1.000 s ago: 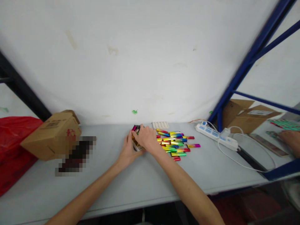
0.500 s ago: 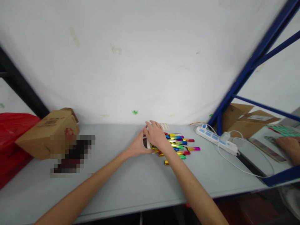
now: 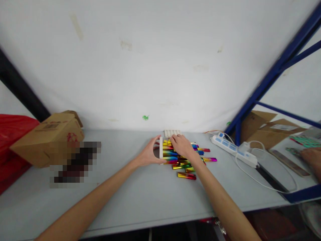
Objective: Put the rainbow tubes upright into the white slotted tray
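Note:
My left hand (image 3: 148, 153) grips a narrow white rack-like piece (image 3: 161, 147) upright, with the thumb at its near end and the fingers at its far end. Several shiny rainbow-coloured metallic tubes (image 3: 170, 153) lie in a row with their ends against its right side. Over the right part of this pile rests my right hand (image 3: 182, 146), its fingers bent down among the tubes; what they pinch is hidden. One loose gold-and-red tube (image 3: 187, 175) lies in front of the pile. Just behind my right hand, near the wall, sits a white piece with rows of holes (image 3: 172, 133).
A cardboard box (image 3: 50, 137) and a red bag (image 3: 15, 147) stand at the left. To the right are a white power strip (image 3: 234, 150) with looping cables, a blue metal frame (image 3: 260, 88), an open carton (image 3: 273, 132), a phone-like slab (image 3: 289, 162) and another person's hand (image 3: 312, 157).
My right hand has moved right, away from my left hand and onto the pile. The white piece in my left hand now shows plainly. The view has shifted slightly.

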Motion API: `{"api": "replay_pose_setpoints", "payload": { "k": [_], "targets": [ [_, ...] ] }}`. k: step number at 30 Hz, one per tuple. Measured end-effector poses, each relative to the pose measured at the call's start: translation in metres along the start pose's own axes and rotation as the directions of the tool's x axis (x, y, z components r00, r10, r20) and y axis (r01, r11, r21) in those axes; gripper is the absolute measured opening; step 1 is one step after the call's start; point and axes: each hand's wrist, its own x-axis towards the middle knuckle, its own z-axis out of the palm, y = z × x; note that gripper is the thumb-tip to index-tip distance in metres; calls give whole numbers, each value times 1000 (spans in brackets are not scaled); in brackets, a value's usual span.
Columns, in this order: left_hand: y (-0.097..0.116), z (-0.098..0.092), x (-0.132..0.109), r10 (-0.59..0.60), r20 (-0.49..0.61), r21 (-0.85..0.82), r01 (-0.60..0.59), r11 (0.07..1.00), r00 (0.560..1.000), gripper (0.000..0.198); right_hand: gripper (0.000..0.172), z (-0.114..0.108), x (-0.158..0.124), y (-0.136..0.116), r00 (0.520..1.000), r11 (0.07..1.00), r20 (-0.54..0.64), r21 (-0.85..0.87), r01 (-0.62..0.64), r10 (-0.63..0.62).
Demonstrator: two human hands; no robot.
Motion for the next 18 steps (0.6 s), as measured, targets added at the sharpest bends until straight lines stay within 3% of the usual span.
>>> {"api": "replay_pose_setpoints", "payload": {
  "k": [6, 10, 14, 18],
  "targets": [
    [0, 1, 0, 33, -22, 29, -33, 999, 999, 136, 48, 14, -17, 31, 998, 998, -52, 52, 41, -38],
    [3, 1, -2, 22, -5, 38, -22, 999, 1000, 137, 45, 10, -25, 38, 998, 987, -64, 163, -15, 26],
    [6, -1, -2, 14, -2, 61, -13, 998, 1000, 136, 45, -6, -26, 33, 997, 985, -26, 162, -66, 71],
    [7, -2, -1, 43, 9, 123, -44, 991, 999, 133, 49, -16, -23, 6, 994, 990, -29, 93, -103, 106]
  ]
}}
